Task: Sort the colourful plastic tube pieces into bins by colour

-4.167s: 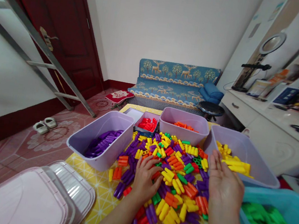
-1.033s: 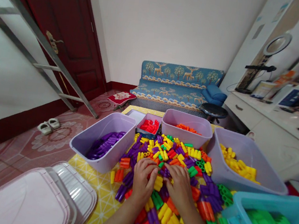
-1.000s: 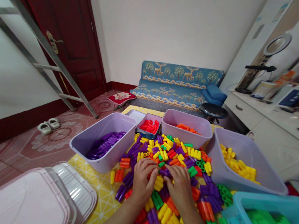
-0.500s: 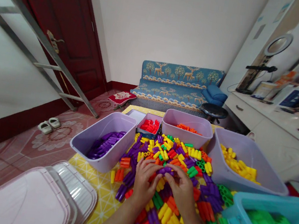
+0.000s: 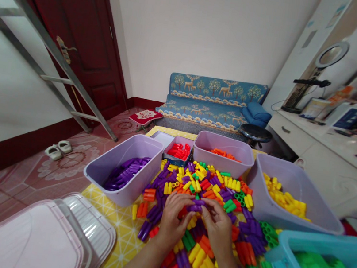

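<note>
Between my two hands is a small purple plastic tube piece [image 5: 196, 205], pinched from both sides. My left hand [image 5: 173, 216] grips its left end with thumb and fingers, and my right hand [image 5: 218, 223] closes on its right end. Both hands are just above a spread of loose tube pieces in yellow, purple, red, orange and green, such as the yellow pieces [image 5: 203, 267] and the purple pieces [image 5: 253, 230]. Whether the held item is one piece or several joined, I cannot tell.
Around the pile stand a lilac bin [image 5: 95, 170] of purple pieces, a small box [image 5: 169, 142] of red, a lilac bin [image 5: 224, 141] of orange, another bin [image 5: 321, 213] of yellow and a turquoise bin [image 5: 333, 242] of green. Stacked lids [image 5: 32, 237] lie at left.
My hands have shifted slightly, and the purple piece between them sits more level and shows more clearly. The pile and bins look the same.
</note>
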`<control>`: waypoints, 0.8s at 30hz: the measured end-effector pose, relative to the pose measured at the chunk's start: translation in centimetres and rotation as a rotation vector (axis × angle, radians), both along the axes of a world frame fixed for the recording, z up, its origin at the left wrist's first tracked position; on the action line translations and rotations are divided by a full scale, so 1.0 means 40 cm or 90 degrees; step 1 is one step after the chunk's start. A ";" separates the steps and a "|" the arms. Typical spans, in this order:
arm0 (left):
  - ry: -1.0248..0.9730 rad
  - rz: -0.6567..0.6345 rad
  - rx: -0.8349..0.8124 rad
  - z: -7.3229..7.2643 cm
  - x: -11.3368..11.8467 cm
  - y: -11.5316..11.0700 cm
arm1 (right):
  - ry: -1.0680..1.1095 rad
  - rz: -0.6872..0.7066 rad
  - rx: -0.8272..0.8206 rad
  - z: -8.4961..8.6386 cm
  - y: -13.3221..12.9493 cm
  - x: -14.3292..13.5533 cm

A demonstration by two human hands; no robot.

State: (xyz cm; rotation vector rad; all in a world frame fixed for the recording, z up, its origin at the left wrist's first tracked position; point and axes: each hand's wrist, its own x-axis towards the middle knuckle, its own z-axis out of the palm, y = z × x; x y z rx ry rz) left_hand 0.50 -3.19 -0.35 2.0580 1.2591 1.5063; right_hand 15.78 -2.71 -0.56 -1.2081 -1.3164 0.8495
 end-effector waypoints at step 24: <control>-1.227 0.027 -0.328 0.275 -0.181 0.064 | -0.077 -0.041 0.007 -0.041 0.020 0.006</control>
